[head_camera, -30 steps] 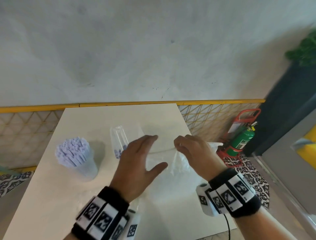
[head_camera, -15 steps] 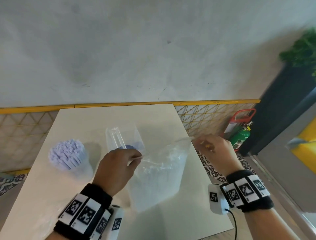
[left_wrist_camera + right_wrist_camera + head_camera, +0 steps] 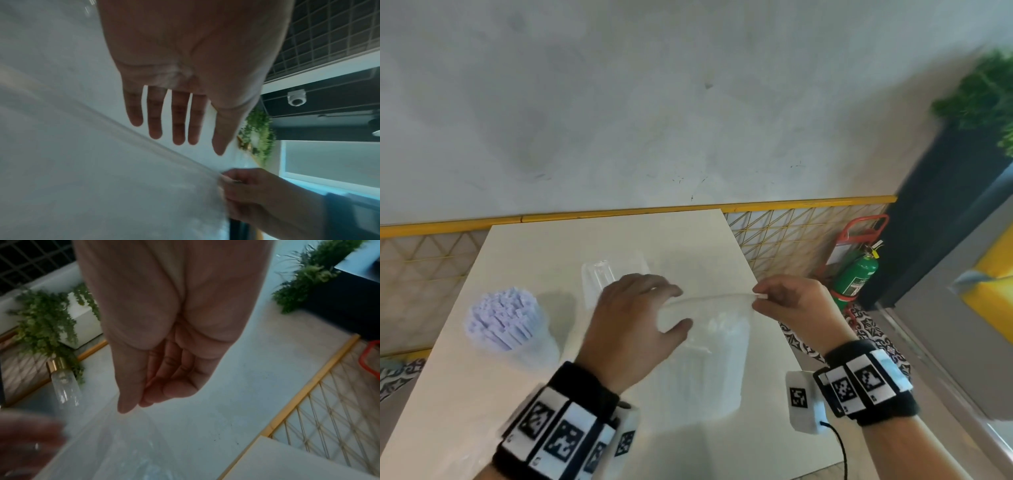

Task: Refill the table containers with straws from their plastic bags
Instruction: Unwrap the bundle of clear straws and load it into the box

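Observation:
A clear plastic bag [image 3: 709,363] of white straws stands upright on the white table [image 3: 619,246]. My right hand [image 3: 758,298] pinches the bag's top rim at its right corner; the right wrist view shows thumb and curled fingers closed on the plastic [image 3: 123,443]. My left hand [image 3: 683,308] hovers at the left end of the rim with fingers straight and spread, holding nothing, as the left wrist view [image 3: 205,146] confirms. A clear container [image 3: 599,274] with few straws stands just behind the left hand. Another container [image 3: 506,322] packed with pale purple straws stands at the left.
The table's right edge [image 3: 767,308] runs under my right hand, with patterned floor below. A green fire extinguisher [image 3: 856,274] in a red stand sits on the floor to the right. A grey wall with a yellow rail [image 3: 619,214] backs the table.
My left hand has let go of the bag's rim and opened beside it. The right hand, still pinching the rim, has drawn in slightly towards the left.

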Action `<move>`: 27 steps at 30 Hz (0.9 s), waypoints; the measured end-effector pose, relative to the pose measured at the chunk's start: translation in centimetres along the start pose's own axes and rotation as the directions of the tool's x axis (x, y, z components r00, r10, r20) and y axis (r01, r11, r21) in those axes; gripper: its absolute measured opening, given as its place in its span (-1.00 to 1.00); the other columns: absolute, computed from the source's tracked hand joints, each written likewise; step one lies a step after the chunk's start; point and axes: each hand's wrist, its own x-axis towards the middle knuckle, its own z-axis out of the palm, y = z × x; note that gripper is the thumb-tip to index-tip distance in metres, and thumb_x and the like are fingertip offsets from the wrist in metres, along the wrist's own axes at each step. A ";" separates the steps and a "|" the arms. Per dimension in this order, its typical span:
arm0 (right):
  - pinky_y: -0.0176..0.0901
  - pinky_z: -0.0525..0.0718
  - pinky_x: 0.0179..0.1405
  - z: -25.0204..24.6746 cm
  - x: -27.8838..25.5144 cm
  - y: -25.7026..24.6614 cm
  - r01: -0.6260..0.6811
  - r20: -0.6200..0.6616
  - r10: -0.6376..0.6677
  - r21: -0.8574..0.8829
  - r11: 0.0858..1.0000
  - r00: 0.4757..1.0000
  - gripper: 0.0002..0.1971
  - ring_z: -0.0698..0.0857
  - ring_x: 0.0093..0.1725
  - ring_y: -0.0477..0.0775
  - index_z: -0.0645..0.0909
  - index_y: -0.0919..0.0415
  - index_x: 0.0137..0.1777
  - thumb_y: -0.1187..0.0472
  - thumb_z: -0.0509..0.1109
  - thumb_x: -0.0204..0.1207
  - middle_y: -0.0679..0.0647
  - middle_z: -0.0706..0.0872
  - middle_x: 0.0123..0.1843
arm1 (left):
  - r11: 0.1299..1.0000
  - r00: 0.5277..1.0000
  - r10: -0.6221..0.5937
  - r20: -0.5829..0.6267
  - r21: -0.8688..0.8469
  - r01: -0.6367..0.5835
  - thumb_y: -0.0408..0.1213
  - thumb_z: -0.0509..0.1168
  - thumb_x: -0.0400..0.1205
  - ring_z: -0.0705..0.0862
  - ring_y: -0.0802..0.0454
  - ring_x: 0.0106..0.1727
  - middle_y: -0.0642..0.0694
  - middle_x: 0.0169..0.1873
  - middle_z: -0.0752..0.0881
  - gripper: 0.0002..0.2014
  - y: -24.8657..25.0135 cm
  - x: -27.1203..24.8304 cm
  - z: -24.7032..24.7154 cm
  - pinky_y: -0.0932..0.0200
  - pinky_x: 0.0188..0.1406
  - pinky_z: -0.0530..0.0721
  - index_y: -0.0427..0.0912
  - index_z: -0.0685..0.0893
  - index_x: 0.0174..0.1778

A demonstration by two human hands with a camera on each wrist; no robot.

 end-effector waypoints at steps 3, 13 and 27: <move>0.05 0.77 -0.02 0.6 -0.5 -0.1 -0.027 -0.012 0.029 0.141 0.990 1.000 -0.87 0.80 -0.18 0.24 0.79 0.17 -0.16 0.32 0.66 0.34 0.18 0.84 -0.21 | 0.991 0.997 0.071 0.017 -0.119 -0.069 0.13 0.33 0.52 0.66 0.07 0.19 0.14 0.13 0.73 -0.57 3.5 1.7 1.8 0.00 0.23 0.63 0.01 0.73 0.23; -0.38 0.64 -0.27 0.6 -2.1 -0.6 0.003 0.001 -0.003 0.278 0.961 1.000 -0.89 0.73 -0.36 -0.11 0.79 0.34 -0.17 0.53 0.52 0.41 0.05 0.82 -0.36 | 0.939 0.990 0.128 0.062 -0.330 -0.101 0.07 0.33 0.63 0.72 0.13 -0.09 0.09 -0.10 0.80 -0.75 5.6 4.1 5.8 -0.04 -0.05 0.71 0.03 0.82 -0.02; -0.37 0.64 -0.25 0.1 -1.4 -0.2 0.000 -0.081 0.001 0.015 1.000 0.997 -0.87 0.68 -0.35 -0.12 0.76 0.07 -0.25 0.30 0.56 0.47 0.01 0.80 -0.34 | 0.988 0.991 0.129 0.036 -0.091 -0.125 -0.12 0.32 0.58 0.60 0.07 -0.12 0.11 -0.21 0.69 -0.91 3.6 3.5 3.7 -0.03 -0.04 0.62 -0.05 0.65 -0.14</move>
